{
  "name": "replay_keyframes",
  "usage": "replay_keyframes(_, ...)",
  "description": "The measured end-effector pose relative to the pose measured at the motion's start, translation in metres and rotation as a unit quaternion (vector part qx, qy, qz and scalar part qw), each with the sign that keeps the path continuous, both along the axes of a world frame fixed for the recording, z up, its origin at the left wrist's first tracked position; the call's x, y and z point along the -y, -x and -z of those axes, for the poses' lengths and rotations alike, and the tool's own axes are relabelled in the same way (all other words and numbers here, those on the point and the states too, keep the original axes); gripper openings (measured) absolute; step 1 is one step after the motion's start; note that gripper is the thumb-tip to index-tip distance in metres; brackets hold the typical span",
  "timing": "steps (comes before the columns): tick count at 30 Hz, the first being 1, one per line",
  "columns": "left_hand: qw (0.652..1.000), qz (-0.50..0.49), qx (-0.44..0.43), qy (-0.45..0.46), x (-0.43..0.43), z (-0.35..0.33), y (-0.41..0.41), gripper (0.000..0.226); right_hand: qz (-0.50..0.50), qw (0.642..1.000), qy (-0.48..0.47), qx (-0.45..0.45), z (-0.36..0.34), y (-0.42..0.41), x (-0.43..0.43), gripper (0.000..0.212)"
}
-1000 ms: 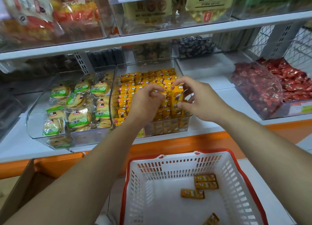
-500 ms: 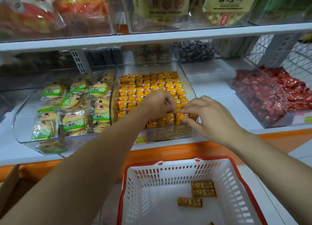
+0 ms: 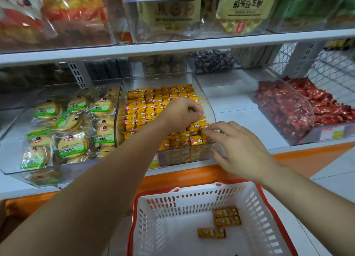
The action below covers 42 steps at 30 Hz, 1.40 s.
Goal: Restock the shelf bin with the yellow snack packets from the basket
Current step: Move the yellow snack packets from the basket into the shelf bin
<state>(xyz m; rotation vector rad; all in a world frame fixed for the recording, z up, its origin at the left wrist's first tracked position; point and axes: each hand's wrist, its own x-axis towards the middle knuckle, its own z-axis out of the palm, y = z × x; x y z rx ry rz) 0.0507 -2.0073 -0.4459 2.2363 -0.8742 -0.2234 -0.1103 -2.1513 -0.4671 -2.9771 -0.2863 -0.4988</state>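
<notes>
A clear shelf bin (image 3: 159,80) on the middle shelf holds rows of yellow snack packets (image 3: 146,109). My left hand (image 3: 182,113) hovers over the packets near the bin's right side, fingers curled into a loose fist, and no packet shows in it. My right hand (image 3: 236,148) is at the bin's front right corner with spread fingers. Its fingertips touch the front row of packets and its thumb is by the front wall. Below stands a white basket (image 3: 192,198) with a red rim. On its floor lie a pair of yellow packets (image 3: 226,216) and another packet (image 3: 211,232).
A clear bin of green-labelled biscuits (image 3: 71,129) adjoins on the left. A bin of red packets (image 3: 284,109) sits to the right, with bare white shelf between. The upper shelf edge (image 3: 172,48) overhangs. An orange base strip (image 3: 307,159) runs under the shelf.
My left hand has shifted right and further back over the packets. My right hand has dropped from the packet tops to the bin's front right corner.
</notes>
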Motion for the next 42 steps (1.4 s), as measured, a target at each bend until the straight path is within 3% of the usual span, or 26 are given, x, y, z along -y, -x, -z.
replay_keyframes(4,0.993,0.028,-0.008,-0.111,0.022,-0.001,-0.003,0.011,0.003,0.994,-0.101,-0.039,0.009,0.007,-0.005,0.052)
replay_keyframes(10,0.987,0.049,-0.002,-0.155,0.030,-0.006,-0.006,0.010,-0.005,0.994,-0.103,-0.041,0.010,0.007,0.004,0.050)
replay_keyframes(18,1.000,0.022,-0.018,-0.011,0.013,0.003,0.003,0.006,0.027,0.994,-0.096,-0.038,-0.007,-0.011,0.003,0.045)
replay_keyframes(22,0.997,0.024,-0.055,0.039,0.007,0.004,0.007,0.007,0.018,0.980,-0.167,-0.104,-0.025,-0.027,0.005,0.017)
replay_keyframes(26,0.993,0.001,-0.071,0.096,0.004,0.006,0.010,0.009,0.005,0.981,-0.172,-0.088,-0.025,-0.029,0.002,0.019)
replay_keyframes(30,0.990,-0.002,-0.069,0.119,0.003,0.008,0.012,0.010,0.012,0.994,-0.103,-0.045,-0.017,-0.020,0.002,0.020)
replay_keyframes(38,0.985,-0.010,-0.074,0.158,0.002,0.017,0.018,0.008,-0.012,0.978,-0.203,-0.051,-0.010,-0.014,0.007,0.021)
replay_keyframes(42,0.983,0.006,-0.083,0.165,0.002,0.016,0.018,0.006,0.001,0.981,-0.178,-0.078,-0.017,-0.020,0.010,0.027)
